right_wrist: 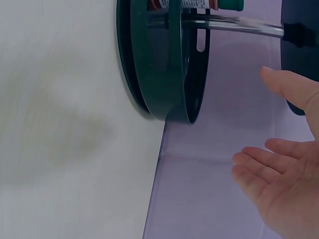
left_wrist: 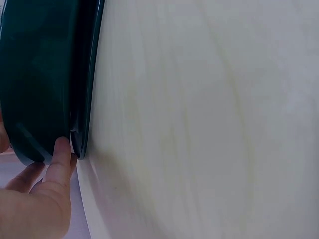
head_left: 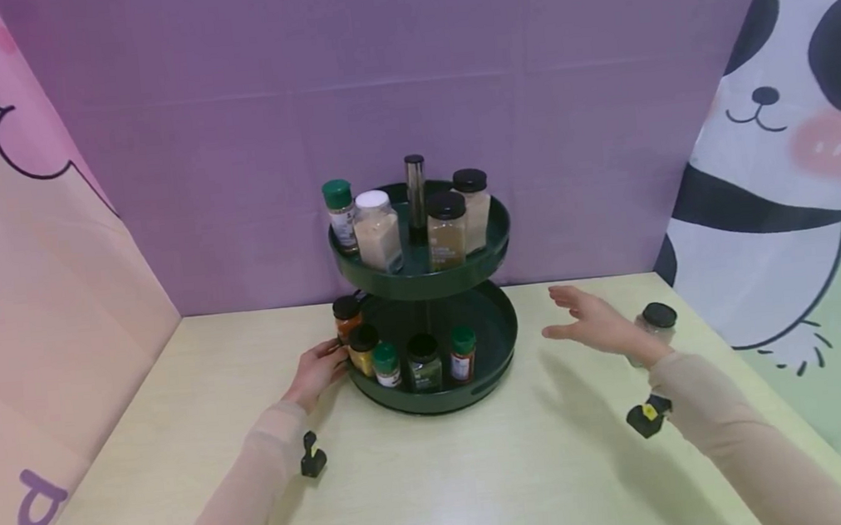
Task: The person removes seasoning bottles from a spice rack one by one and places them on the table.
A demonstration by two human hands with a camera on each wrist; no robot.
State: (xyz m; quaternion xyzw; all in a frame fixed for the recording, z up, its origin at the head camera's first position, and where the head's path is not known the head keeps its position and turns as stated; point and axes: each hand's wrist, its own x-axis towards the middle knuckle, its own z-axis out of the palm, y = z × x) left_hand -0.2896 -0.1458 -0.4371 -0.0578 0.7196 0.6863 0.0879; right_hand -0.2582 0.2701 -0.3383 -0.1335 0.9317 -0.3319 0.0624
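A person is sitting at a pale bench (head_left: 439, 478) before a dark green two-tier spice rack (head_left: 496, 231), which is standing at the back of the bench against a purple wall (head_left: 230, 146). The left hand (head_left: 316, 372) is touching the lower tray's rim (head_left: 440, 401) on its left side, fingertips (left_wrist: 62, 149) pressing against the green edge beside the orange-filled jars (head_left: 355, 335). The right hand (head_left: 594, 322) is hovering to the right of the rack, fingers spread and relaxed, holding nothing and touching nothing. Just behind that hand a black-capped jar (head_left: 657, 321) is standing alone on the bench. Four jars are standing around the metal post (head_left: 416, 196) on the upper tray, and five along the lower tray's front.
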